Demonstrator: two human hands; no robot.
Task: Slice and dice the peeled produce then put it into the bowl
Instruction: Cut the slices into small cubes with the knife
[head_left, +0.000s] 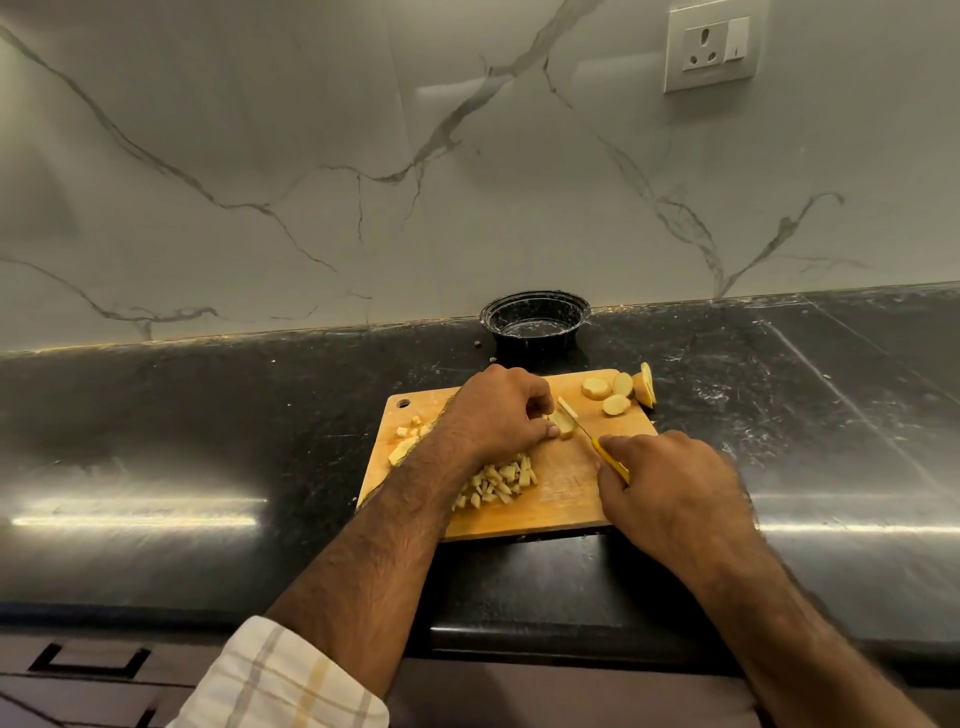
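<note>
We look down at a wooden cutting board (558, 499) that lies on a dark, scratched countertop (208, 415), in front of a marble-patterned wall (311, 156).

Our left hand (498, 410) is on the middle of the board. Its fingers are curled, and the thumb and fingertips pinch a small stack of pale slices (566, 422), so this hand has a firm hold on the piece that is under the knife.

Our right hand (670, 488) is closed around the yellow handle of a knife (605, 451). Only a short part of the handle shows between the fingers. The thin blade points up and to the left, and its tip reaches the slices that the left hand holds.

Near the front left part of the board lies a heap of diced pieces (501, 480), partly hidden under our left forearm. A few more small pieces (410, 426) and one larger chunk are at the left edge of the board, near its hanging hole. At the far right corner of the board there are several round slices (618, 392), not yet diced; one of them leans over the edge.

A black bowl (535, 317) stands just behind the board, against the wall. We see no produce in it, only some shine at the bottom.

On the wall at the top right is a white socket with a switch (711, 47). A checked sleeve (280, 680) covers our left arm near the elbow.
</note>
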